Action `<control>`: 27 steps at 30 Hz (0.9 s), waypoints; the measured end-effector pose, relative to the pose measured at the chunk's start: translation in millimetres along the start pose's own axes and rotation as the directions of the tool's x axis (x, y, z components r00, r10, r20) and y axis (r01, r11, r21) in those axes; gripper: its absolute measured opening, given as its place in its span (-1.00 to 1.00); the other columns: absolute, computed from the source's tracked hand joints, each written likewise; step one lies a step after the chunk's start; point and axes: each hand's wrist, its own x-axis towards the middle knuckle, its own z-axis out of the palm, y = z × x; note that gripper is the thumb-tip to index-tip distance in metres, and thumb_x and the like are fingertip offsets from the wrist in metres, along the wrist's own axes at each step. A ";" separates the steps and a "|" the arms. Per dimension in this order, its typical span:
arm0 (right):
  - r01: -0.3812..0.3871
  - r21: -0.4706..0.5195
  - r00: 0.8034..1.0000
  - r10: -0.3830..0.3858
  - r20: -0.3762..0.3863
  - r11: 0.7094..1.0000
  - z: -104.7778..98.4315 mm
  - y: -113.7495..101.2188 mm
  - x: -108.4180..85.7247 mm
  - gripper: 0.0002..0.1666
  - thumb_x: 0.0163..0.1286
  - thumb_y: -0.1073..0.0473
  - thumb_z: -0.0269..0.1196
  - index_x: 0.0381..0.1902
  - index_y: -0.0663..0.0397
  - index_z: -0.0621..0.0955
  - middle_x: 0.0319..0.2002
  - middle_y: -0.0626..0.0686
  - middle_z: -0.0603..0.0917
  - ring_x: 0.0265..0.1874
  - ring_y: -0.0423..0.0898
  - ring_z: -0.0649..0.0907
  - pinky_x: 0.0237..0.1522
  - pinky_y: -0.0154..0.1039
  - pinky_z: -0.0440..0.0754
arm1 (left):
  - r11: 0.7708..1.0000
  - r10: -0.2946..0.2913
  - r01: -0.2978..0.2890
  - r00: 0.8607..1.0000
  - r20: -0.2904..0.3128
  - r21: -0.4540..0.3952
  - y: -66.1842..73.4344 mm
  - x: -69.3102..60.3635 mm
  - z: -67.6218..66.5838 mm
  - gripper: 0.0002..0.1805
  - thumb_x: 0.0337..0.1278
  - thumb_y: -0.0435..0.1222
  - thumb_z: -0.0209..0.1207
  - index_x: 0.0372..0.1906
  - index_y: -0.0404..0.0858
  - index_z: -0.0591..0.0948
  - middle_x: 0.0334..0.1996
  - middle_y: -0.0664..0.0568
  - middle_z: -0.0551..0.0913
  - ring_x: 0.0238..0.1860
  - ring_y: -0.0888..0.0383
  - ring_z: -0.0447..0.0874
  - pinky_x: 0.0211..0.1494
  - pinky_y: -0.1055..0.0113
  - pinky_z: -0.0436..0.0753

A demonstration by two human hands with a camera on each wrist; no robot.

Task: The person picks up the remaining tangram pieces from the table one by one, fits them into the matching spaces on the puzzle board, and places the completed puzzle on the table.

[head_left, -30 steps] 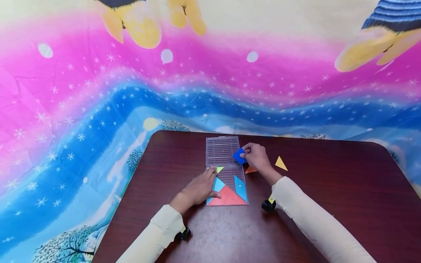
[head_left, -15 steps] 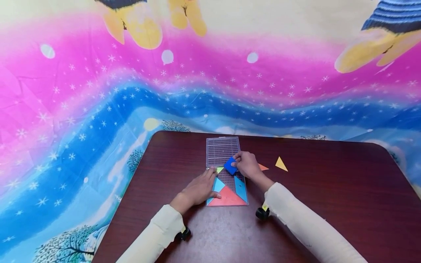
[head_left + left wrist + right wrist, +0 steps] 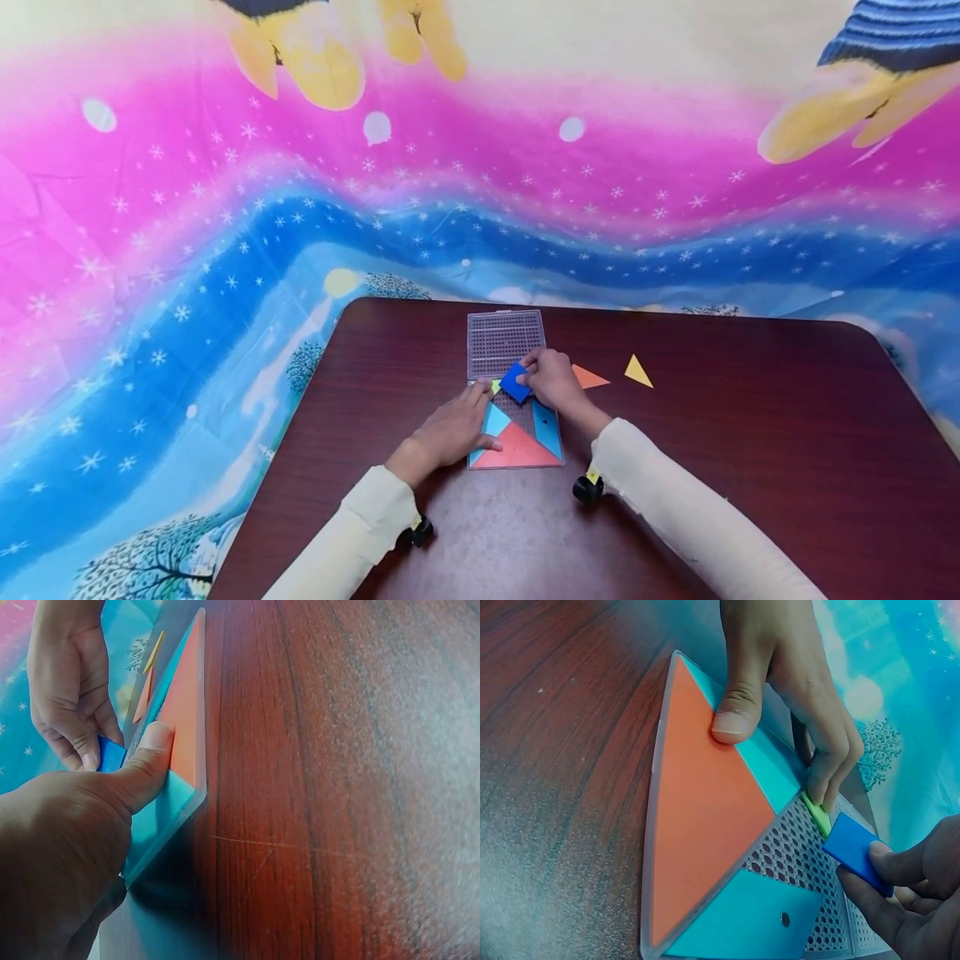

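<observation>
My right hand (image 3: 557,385) pinches a blue square tangram tile (image 3: 859,851) between thumb and fingers. The tile is tilted above the perforated tray (image 3: 780,851) of a hinged clear plastic case. My left hand (image 3: 448,427) rests over the tray's left side. Its thumb presses near the edge of a large coral triangle (image 3: 694,802), and its fingertips touch a small lime-green piece (image 3: 817,814), partly hidden. A large turquoise triangle (image 3: 776,765) lies beside the coral one, partly under the left hand. A turquoise parallelogram (image 3: 742,911) with a small dark spot lies at the tray's right side.
The case's perforated lid (image 3: 505,343) lies open flat behind the tray. On the dark wooden table (image 3: 750,417), an orange triangle (image 3: 590,377) and a yellow triangle (image 3: 637,372) lie to the right. A patterned cloth (image 3: 480,167) hangs behind the table.
My right hand has carried the blue square left and nearer, from beside the lid to over the tray. More of the orange triangle now shows. My left hand stays in place.
</observation>
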 end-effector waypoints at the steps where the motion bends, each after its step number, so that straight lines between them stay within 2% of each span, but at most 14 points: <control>1: 0.001 -0.002 1.000 -0.001 0.003 1.000 0.7 0.7 0.8 -0.77 0.39 0.31 0.37 -0.02 0.23 0.67 -0.22 0.16 0.72 -0.25 -0.03 0.71 -0.20 -0.17 0.76 | 1.000 0.001 -0.001 1.000 -0.002 0.001 -0.2 0.3 0.1 0.01 0.36 0.32 0.00 0.59 -0.34 0.15 0.63 -0.19 0.10 0.64 -0.04 0.07 0.61 0.16 0.29; 8: -0.007 -0.018 1.000 0.007 0.014 1.000 4.1 1.6 1.5 -0.77 0.38 0.30 0.38 -0.03 0.23 0.69 -0.17 0.18 0.76 -0.23 -0.03 0.74 -0.28 -0.24 0.74 | 1.000 -0.003 0.003 1.000 0.002 -0.003 0.5 -0.7 -1.5 0.04 0.36 0.32 0.00 0.61 -0.36 0.10 0.63 -0.20 0.08 0.65 -0.05 0.06 0.62 0.15 0.28; 13: -0.021 -0.024 0.999 0.021 0.028 0.999 8.2 -0.1 -1.3 -0.77 0.38 0.27 0.38 -0.03 0.21 0.70 -0.16 0.17 0.76 -0.26 -0.05 0.75 -0.20 -0.19 0.80 | 1.000 -0.013 0.013 1.000 0.006 -0.006 1.0 -0.7 -1.1 0.07 0.34 0.33 0.00 0.62 -0.36 0.07 0.64 -0.19 0.06 0.65 -0.04 0.05 0.61 0.17 0.30; 19: -0.020 -0.028 1.000 0.020 0.021 0.999 12.4 -1.5 -4.2 -0.79 0.38 0.29 0.38 -0.05 0.21 0.70 -0.17 0.17 0.76 -0.21 -0.02 0.74 -0.06 -0.09 0.81 | 1.000 -0.013 0.013 1.000 -0.008 0.006 1.0 1.0 0.1 0.05 0.33 0.35 0.00 0.59 -0.35 0.12 0.62 -0.17 0.11 0.63 -0.01 0.13 0.59 0.20 0.33; 27: -0.017 -0.028 1.000 0.017 0.025 0.999 15.0 0.0 -5.3 -0.79 0.38 0.29 0.38 -0.05 0.21 0.70 -0.17 0.16 0.75 -0.22 -0.03 0.73 -0.05 -0.07 0.81 | 1.000 -0.027 0.027 1.000 -0.006 -0.008 1.1 0.6 -0.9 0.06 0.32 0.35 0.01 0.60 -0.34 0.10 0.62 -0.16 0.11 0.62 -0.01 0.16 0.57 0.20 0.36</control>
